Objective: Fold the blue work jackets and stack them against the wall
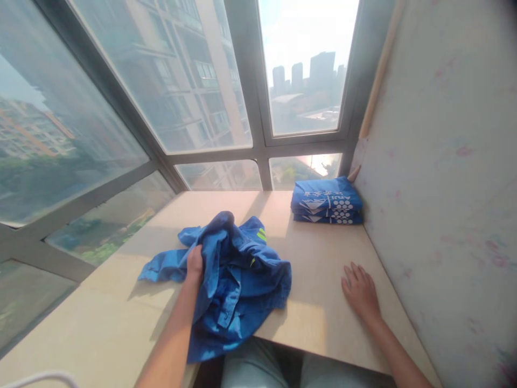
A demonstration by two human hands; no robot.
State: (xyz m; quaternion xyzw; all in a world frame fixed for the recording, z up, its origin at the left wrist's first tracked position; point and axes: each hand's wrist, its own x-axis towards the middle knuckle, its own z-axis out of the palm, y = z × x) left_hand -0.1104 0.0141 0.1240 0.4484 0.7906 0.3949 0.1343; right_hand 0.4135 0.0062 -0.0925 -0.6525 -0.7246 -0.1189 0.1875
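A crumpled blue jacket (258,275) with yellow-green stripes lies bunched on the pale wooden table (315,258), and its lower part hangs over the front edge. One sleeve stretches out to the left. My left hand (195,264) is closed on the jacket's left side, its fingertips hidden in the cloth. Well to the right, my right hand (361,288) rests on the bare tabletop with fingers stretched out, touching no garment.
A stack of folded blue garments (326,200) with white print sits at the back right, beside the patterned wall (448,215). Windows (258,145) run along the back and left. A white cable (44,377) shows at the lower left.
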